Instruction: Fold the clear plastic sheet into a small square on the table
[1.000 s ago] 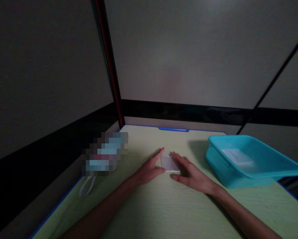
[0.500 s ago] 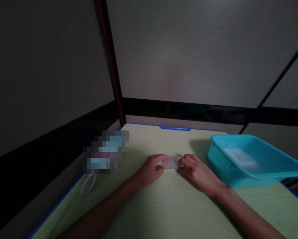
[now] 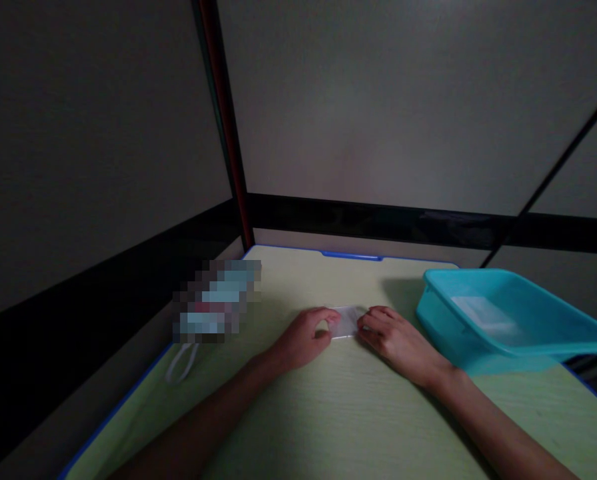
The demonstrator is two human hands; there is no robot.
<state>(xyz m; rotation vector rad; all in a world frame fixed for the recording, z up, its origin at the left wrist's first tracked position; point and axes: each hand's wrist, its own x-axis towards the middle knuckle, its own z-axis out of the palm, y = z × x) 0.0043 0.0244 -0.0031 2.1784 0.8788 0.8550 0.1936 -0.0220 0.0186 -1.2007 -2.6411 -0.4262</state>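
Note:
A small, flat, see-through plastic bag (image 3: 347, 323) lies on the table between my hands; whether anything is inside it I cannot make out. My left hand (image 3: 303, 339) has its thumb and curled forefinger at the bag's left edge, with a gap between them nearer the palm. At the opposite edge, my right hand (image 3: 391, 340) grips the bag with bent fingers, the thumb underneath mostly hidden. Both wrists rest low over the tabletop.
A turquoise plastic basin (image 3: 443, 323) stands at the right, with white flat pieces (image 3: 483, 313) inside. On the left lies a blurred-out object (image 3: 223, 297) with a white loop strap (image 3: 181, 363). The pale table (image 3: 348, 413) has a blue edge; walls rise behind and at left.
The whole view has shifted slightly. Both hands stay at the bag's edges, with hardly any movement of the fingers.

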